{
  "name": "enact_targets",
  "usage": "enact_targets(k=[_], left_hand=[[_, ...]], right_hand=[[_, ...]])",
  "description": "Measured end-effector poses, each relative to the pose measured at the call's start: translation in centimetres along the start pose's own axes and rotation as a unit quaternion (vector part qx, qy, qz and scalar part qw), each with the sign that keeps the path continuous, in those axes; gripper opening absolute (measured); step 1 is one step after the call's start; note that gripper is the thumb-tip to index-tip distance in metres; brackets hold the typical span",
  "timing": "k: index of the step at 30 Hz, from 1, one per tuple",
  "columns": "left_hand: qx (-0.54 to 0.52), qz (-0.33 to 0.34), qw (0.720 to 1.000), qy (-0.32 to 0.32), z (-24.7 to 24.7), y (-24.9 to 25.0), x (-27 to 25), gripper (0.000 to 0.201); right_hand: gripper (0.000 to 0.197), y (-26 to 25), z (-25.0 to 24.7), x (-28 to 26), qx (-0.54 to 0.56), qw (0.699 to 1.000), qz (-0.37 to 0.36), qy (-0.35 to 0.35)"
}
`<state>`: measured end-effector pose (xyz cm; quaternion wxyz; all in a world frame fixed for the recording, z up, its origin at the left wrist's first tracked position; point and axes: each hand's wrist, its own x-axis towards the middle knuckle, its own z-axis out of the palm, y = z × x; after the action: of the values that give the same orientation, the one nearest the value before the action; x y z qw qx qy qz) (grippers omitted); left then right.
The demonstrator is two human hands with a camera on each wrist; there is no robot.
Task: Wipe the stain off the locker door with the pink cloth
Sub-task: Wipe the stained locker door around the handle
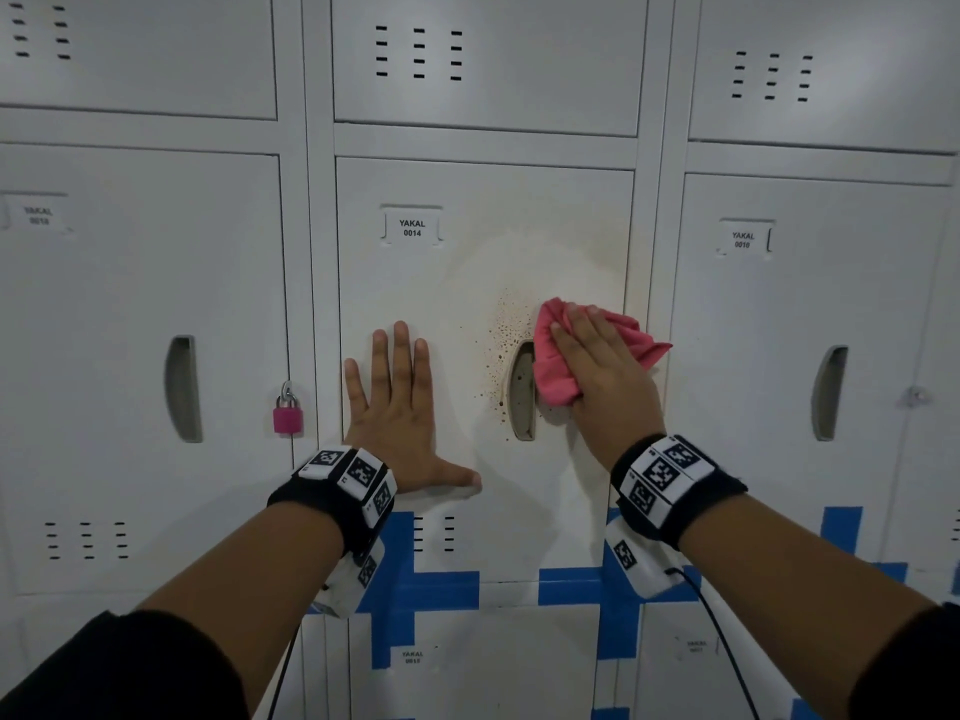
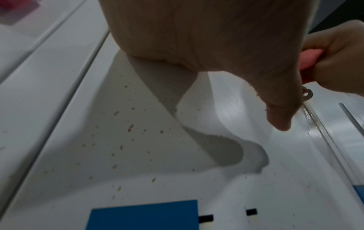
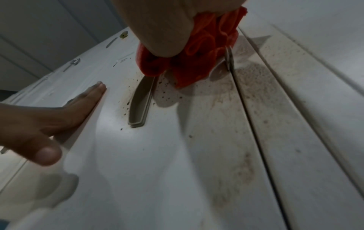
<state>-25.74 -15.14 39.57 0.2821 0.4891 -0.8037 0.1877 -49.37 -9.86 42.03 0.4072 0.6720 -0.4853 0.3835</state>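
The pale locker door (image 1: 467, 283) labelled 0014 fills the middle of the head view. Brown speckled stain (image 1: 506, 335) runs down the left side of its recessed handle (image 1: 522, 392), with a fainter tan smear above. My right hand (image 1: 597, 366) presses the bunched pink cloth (image 1: 556, 356) against the door just right of the handle, fingers laid over it and thumb tucked round it. In the right wrist view the cloth (image 3: 197, 62) bulges beneath the hand above the specks (image 3: 167, 91). My left hand (image 1: 400, 407) lies flat on the door, fingers spread, holding nothing.
A pink padlock (image 1: 287, 415) hangs on the locker to the left. Blue tape (image 1: 415, 589) crosses the frame below the door. A metal hasp (image 3: 229, 60) sticks out at the door's right edge beside the cloth. Closed lockers surround the door on all sides.
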Motion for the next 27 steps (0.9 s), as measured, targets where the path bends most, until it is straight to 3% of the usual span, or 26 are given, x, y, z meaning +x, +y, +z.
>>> enact_targets(k=[6, 12, 17, 22, 27], left_hand=[[0.000, 0.000, 1.000, 0.006, 0.3, -0.2, 0.1, 0.162], [-0.010, 0.001, 1.000, 0.007, 0.2, -0.2, 0.1, 0.151], [-0.021, 0.009, 1.000, 0.020, 0.6, -0.6, 0.3, 0.132], [-0.003, 0.007, 0.999, 0.031, 1.0, -0.7, 0.3, 0.120], [0.010, 0.009, 0.999, 0.033, 1.3, -0.8, 0.4, 0.129]], right_hand=[[0.053, 0.0, 0.4, -1.7, 0.095, 0.994, 0.001, 0.044], [0.066, -0.6, -0.2, -1.7, 0.230, 0.967, 0.101, 0.042], [0.073, -1.9, -2.6, 2.1, 0.267, 0.949, 0.147, 0.082], [0.072, -1.7, -3.1, 6.3, 0.180, 0.973, 0.122, 0.075], [0.067, -1.3, -0.9, 5.7, 0.094, 0.993, 0.060, 0.035]])
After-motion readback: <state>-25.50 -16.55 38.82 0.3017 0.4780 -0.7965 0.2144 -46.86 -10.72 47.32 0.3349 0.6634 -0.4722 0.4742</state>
